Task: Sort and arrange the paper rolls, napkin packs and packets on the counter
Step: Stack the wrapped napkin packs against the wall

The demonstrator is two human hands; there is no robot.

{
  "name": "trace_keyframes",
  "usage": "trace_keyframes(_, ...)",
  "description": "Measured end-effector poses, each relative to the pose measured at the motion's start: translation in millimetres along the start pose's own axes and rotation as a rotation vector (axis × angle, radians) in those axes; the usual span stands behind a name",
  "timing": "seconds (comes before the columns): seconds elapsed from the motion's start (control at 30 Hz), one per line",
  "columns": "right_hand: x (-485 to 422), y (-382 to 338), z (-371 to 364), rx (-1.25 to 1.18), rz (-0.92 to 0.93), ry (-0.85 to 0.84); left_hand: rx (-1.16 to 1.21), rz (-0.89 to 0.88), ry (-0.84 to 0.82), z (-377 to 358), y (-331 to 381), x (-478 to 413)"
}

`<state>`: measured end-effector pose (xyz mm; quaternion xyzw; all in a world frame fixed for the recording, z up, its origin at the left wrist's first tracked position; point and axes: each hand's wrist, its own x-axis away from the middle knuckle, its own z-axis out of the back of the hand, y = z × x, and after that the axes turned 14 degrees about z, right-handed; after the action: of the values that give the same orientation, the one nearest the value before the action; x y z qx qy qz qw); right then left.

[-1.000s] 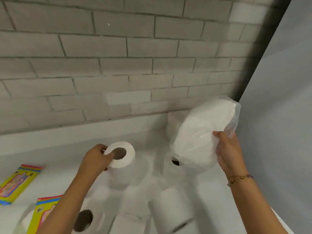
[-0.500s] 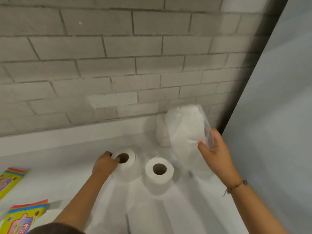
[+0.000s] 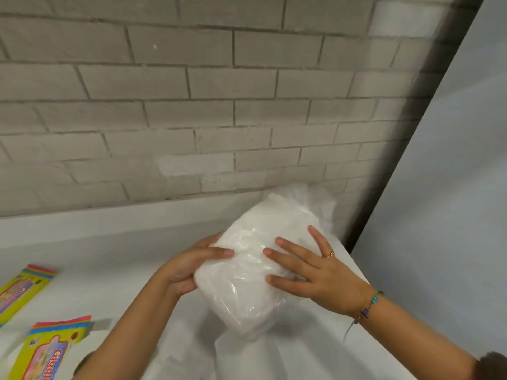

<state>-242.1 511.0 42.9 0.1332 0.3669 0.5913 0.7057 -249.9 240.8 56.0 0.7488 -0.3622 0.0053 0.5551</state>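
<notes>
Two hands held the napkin pack (image 3: 244,294): left hand (image 3: 189,267) fingers gripped its edge; right hand (image 3: 315,275) fingers lay flat, spread on top.

Bare left forearm (image 3: 129,327) and bare right forearm (image 3: 417,335), no sleeves showing; left hand (image 3: 189,266) with short, plain nails; right hand (image 3: 310,267) bearing a thin gold ring (image 3: 328,254); at its wrist a slim beaded bracelet of turquoise and blue pieces (image 3: 367,308), a thread end dangling.

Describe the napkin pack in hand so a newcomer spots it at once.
Below the grey brick wall, look at the right corner of the white counter. There the left hand grips and the right hand presses a white napkin pack in clear plastic, unlike the flat yellow packets far left.
</notes>
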Motion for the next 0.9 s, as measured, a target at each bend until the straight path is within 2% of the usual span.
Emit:
trace_keyframes(0.03, 1.9, 0.1, 0.4, -0.001, -0.080, -0.037, -0.016, -0.036, 0.025, 1.6, -3.1, 1.2)
trace_keyframes(0.1, 5.0, 3.6, 2.9, -0.155, -0.400, -0.039, -0.007, -0.115, 0.077, 4.2, -10.4, 3.1)
trace_keyframes(0.13, 3.9, 6.1, 5.3, -0.376, -0.629, 0.019, 0.012, -0.148, 0.085, 4.1, -14.0, 4.0)
trace_keyframes(0.2, 0.3, 12.6, 13.4, -1.034, -1.030, 0.216, 0.077, -0.196, 0.089, 0.9, -19.2, 5.2)
trace_keyframes(0.27, -4.9, 19.1, 20.5, -1.684, -1.183, 0.391, 0.125, -0.242, 0.101, -2.5, -22.9, 3.7)
trace_keyframes(0.33, -12.7, 22.7, 22.6, -1.888, -1.147, 0.478, 0.096, -0.279, 0.138, -6.2, -22.7, 3.2)
trace_keyframes(0.4, -29.6, 29.0, 27.1, -1.817, -1.209, 0.615, 0.007, -0.278, 0.149, -9.8, -21.4, 3.9)
trace_keyframes(0.47, -42.7, 35.9, 31.2, -1.605, -1.361, 0.728, -0.110, -0.263, 0.145, -12.1, -19.5, 6.2)
trace_keyframes(0.57, -51.4, 36.9, 35.4, -1.362, -1.412, 0.760, -0.280, -0.285, 0.220, -16.9, -13.4, 11.6)
trace_keyframes(0.73, -61.5, 23.9, 44.1, -1.394, -1.296, 0.716, -0.365, -0.415, 0.467, -34.8, 10.9, 22.3)
trace_keyframes(0.8, -63.8, 21.8, 45.1, -1.439, -1.280, 0.684, -0.352, -0.485, 0.508, -39.7, 23.4, 24.4)
trace_keyframes(0.9, -66.9, 17.9, 44.6, -1.460, -1.297, 0.643, -0.330, -0.497, 0.512, -49.3, 38.5, 26.1)
